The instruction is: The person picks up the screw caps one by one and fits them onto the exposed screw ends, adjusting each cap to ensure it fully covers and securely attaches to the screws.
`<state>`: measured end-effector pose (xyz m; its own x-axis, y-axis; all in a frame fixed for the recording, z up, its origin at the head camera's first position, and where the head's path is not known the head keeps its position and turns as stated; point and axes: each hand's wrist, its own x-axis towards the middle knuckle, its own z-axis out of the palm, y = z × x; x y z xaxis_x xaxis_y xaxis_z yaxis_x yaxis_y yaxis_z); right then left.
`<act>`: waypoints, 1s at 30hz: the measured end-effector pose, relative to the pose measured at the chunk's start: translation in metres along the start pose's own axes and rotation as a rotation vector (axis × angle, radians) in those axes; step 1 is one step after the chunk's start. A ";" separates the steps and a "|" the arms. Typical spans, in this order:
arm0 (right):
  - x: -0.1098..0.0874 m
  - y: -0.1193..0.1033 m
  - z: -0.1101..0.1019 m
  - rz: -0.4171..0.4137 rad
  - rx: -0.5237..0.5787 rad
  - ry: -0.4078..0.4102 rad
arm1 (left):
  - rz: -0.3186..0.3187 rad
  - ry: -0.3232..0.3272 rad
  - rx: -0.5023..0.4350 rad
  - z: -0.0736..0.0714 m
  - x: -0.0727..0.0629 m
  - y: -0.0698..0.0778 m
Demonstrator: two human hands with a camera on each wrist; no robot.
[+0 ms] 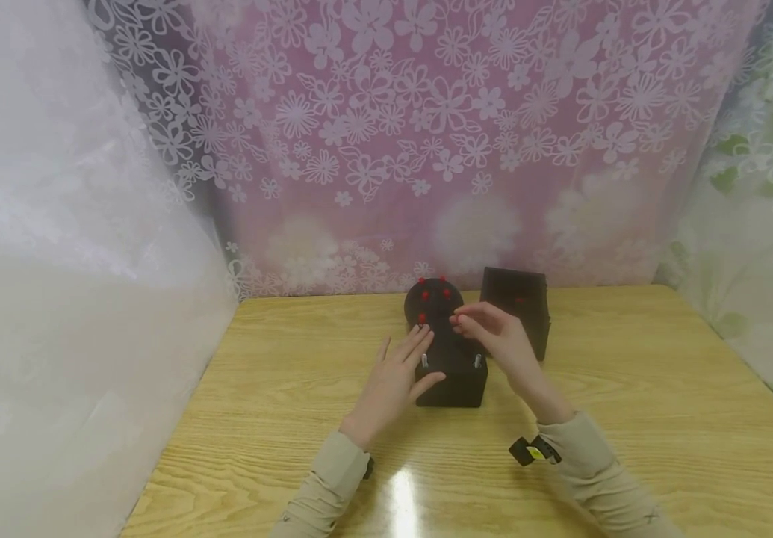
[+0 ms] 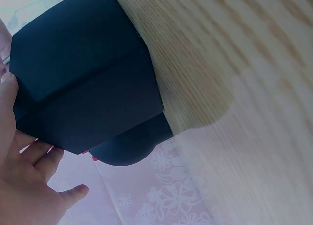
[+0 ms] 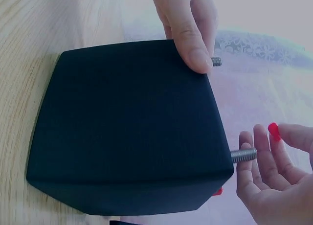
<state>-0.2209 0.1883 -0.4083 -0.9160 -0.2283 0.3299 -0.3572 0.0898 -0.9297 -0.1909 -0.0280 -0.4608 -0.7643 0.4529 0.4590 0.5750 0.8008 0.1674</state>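
A black block stands on the table, with two threaded metal bolts sticking out of its top. My left hand rests on the block's left side, fingers stretched over the top and the thumb on the near edge, beside one bolt. Above the other bolt, my right hand pinches a small red piece between thumb and fingertip, apart from the bolt. Its exact kind is too small to tell. Behind the block is a round black part with several red knobs on it.
An open black box stands at the back right, close to my right hand, with a bit of red inside. The wooden table ends at a pink flowered curtain. A pale sheet hangs at the left.
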 end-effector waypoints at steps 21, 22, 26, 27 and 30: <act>-0.009 -0.002 0.026 -0.161 -0.341 -0.064 | 0.026 0.039 0.011 0.001 -0.001 -0.001; -0.010 -0.002 0.027 -0.180 -0.363 -0.060 | 0.029 0.042 0.016 0.002 -0.001 -0.002; -0.010 -0.001 0.030 -0.252 -0.458 -0.038 | 0.036 0.053 0.018 0.003 -0.001 -0.003; -0.010 -0.001 0.031 -0.265 -0.475 -0.037 | 0.039 0.058 0.019 0.003 -0.001 -0.003; -0.011 -0.002 0.032 -0.291 -0.513 -0.039 | 0.045 0.068 0.018 0.003 0.000 -0.003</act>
<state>-0.2039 0.1593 -0.4153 -0.7631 -0.3481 0.5445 -0.6444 0.4735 -0.6005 -0.1933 -0.0290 -0.4644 -0.7161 0.4615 0.5237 0.6023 0.7877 0.1295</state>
